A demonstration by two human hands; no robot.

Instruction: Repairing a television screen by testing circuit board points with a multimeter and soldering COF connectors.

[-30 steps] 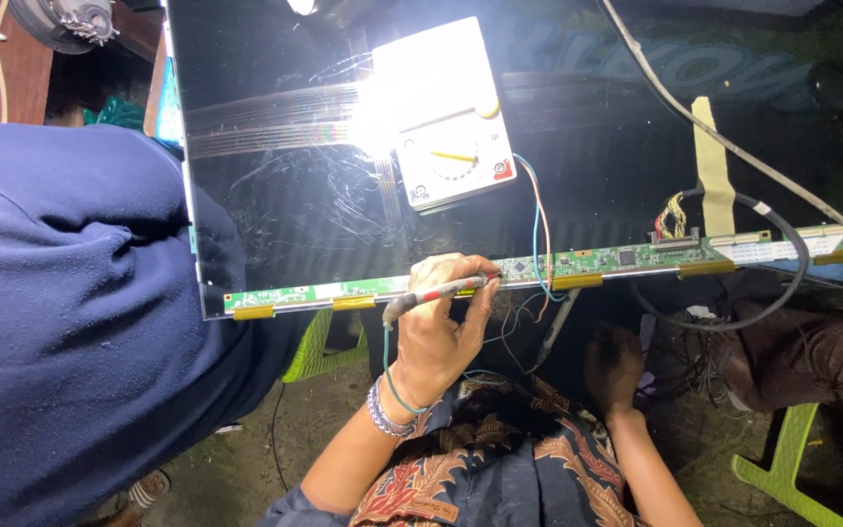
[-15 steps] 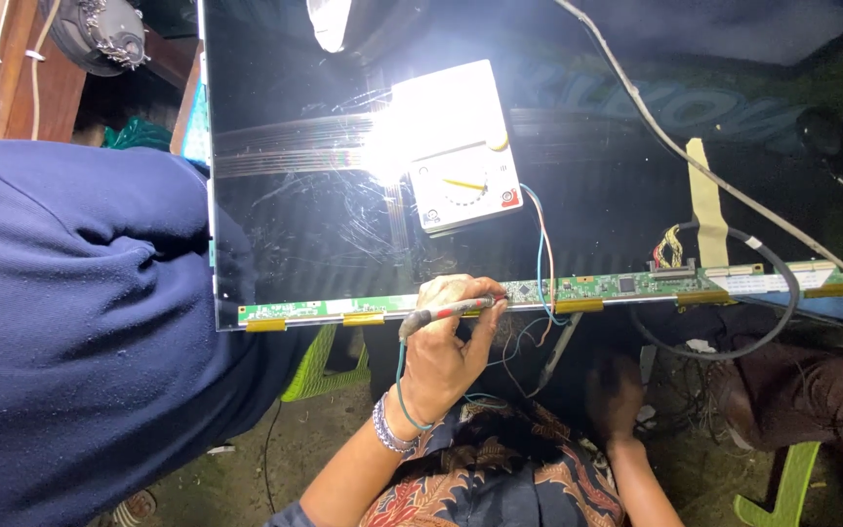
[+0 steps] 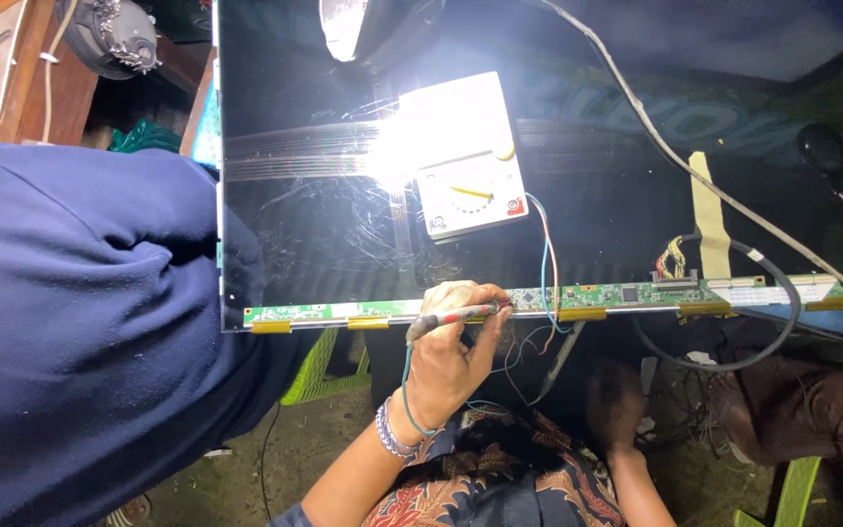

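Probe (image 3: 456, 319) lies along the green circuit strip (image 3: 597, 296) at the panel's (image 3: 324, 234) lower edge, tip on the strip, held by the left hand (image 3: 446, 356) w/ fingers closed round it. Right hand (image 3: 615, 405) sits lower in the dark under the panel, near loose wires; can't tell if its fingers hold anything. Meter (image 3: 468, 171) lies on the panel above the probe, under lamp glare; blue sleeve (image 3: 70, 322) fills the left.

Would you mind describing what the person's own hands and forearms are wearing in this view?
Both forearms are bare, with no sleeves reaching them. The left hand has a stack of silvery beaded bracelets around its wrist. The right hand lies in shadow, and no ring, watch or bracelet shows on it. Neither hand is gloved.
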